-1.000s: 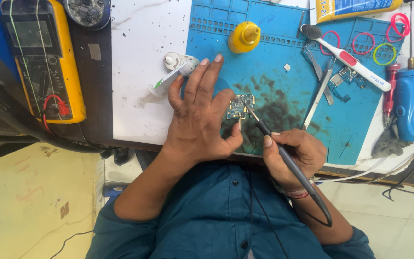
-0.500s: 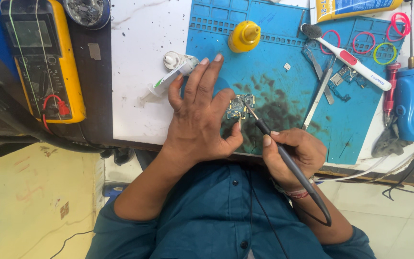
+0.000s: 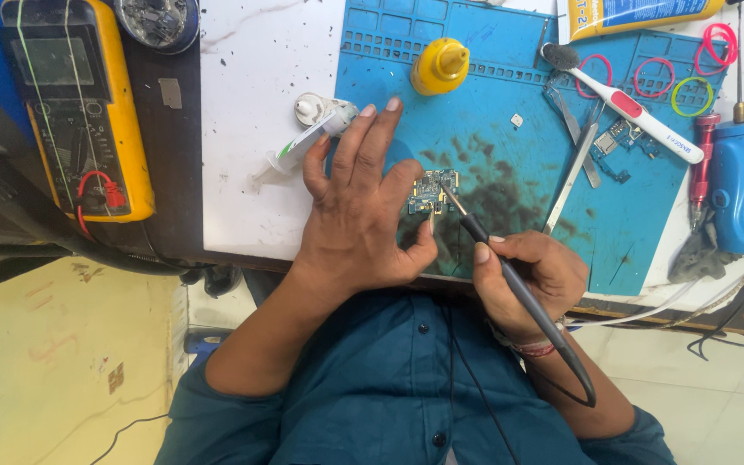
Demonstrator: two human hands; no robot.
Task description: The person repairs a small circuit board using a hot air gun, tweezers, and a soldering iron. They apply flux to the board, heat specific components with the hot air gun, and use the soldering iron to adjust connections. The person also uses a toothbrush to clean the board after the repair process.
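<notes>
A small circuit board (image 3: pixel 431 191) lies on a blue work mat (image 3: pixel 510 155) stained with dark spots. My left hand (image 3: pixel 362 215) rests flat on the mat with its fingers spread, index finger and thumb pinning the board's left side. My right hand (image 3: pixel 531 275) grips a dark soldering iron (image 3: pixel 510 275) like a pen. Its thin tip touches the board's right edge. The iron's cable runs back past my wrist over my blue shirt.
A yellow multimeter (image 3: pixel 79 112) sits at the left. A syringe tube (image 3: pixel 303 142), a yellow bottle cap (image 3: pixel 441 66), a toothbrush (image 3: pixel 622 103), tweezers (image 3: pixel 572 168), coloured rubber bands (image 3: pixel 665 73) and a blue tool (image 3: pixel 740 185) surround the mat.
</notes>
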